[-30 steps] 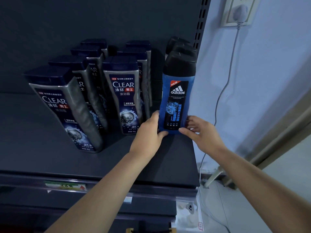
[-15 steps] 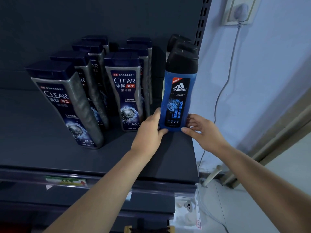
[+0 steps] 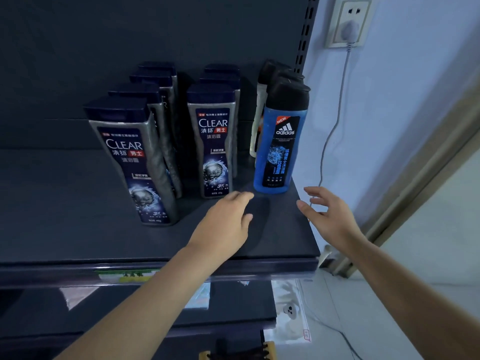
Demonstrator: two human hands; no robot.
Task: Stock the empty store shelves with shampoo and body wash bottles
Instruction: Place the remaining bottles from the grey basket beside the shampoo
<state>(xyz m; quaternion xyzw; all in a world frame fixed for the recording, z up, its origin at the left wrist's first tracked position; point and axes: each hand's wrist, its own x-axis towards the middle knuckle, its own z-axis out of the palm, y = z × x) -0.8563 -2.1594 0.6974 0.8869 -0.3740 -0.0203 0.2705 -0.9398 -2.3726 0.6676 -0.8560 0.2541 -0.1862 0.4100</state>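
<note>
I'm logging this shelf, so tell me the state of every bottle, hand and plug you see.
Blue Adidas body wash bottle with black cap: upright, cap closed, neither hand touching.
Grey Clear bottles with navy caps: upright, caps closed.
Left hand: open, empty.
Right hand: open, empty.
Pale round wall plug: seated in socket.

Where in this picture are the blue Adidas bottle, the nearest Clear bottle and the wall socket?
blue Adidas bottle [image 3: 276, 152]: head view, on its black front label.
nearest Clear bottle [image 3: 135, 167]: head view, on its dark front label.
wall socket [image 3: 346, 15]: head view, on its white faceplate.
</note>
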